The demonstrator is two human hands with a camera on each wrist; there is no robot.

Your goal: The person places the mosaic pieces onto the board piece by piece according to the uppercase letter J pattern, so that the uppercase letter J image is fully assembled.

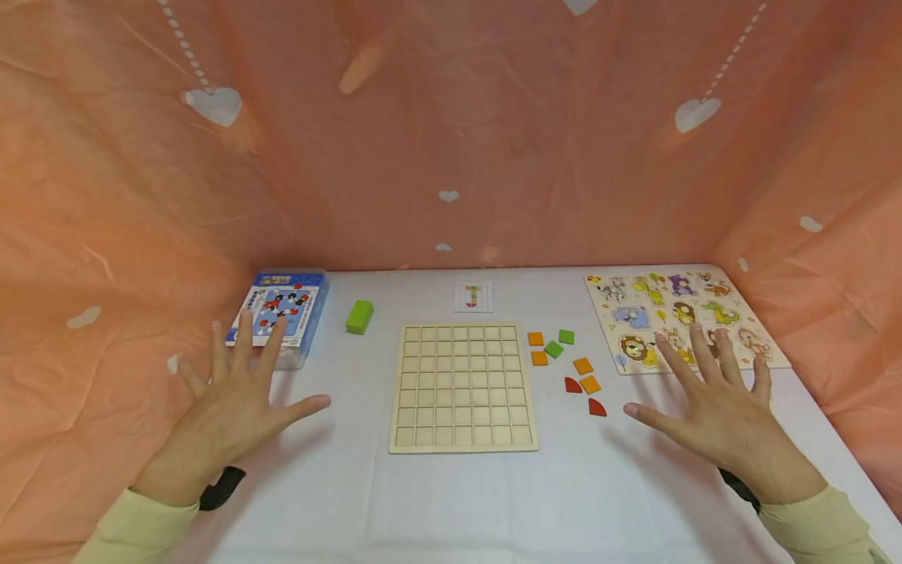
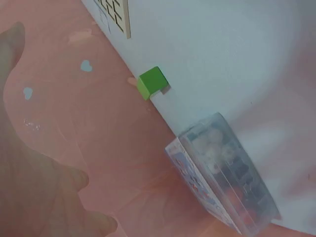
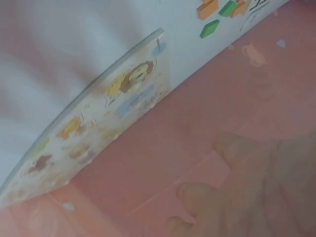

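Left hand (image 1: 229, 411) and right hand (image 1: 726, 419) were splayed, empty; flat orange, green and red tiles (image 1: 582, 366) lay right of the square pale-wood grid board (image 1: 463, 389), right hand nearer.

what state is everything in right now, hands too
left hand: spread, holding nothing
right hand: spread, holding nothing
board: flat, grid side up
tiles: loose, lying right of the board
card: flat, pattern side up
block: resting apart from the box
box: looks closed, contents showing through its side
puzzle: flat, picture side up, partly hidden by the right hand
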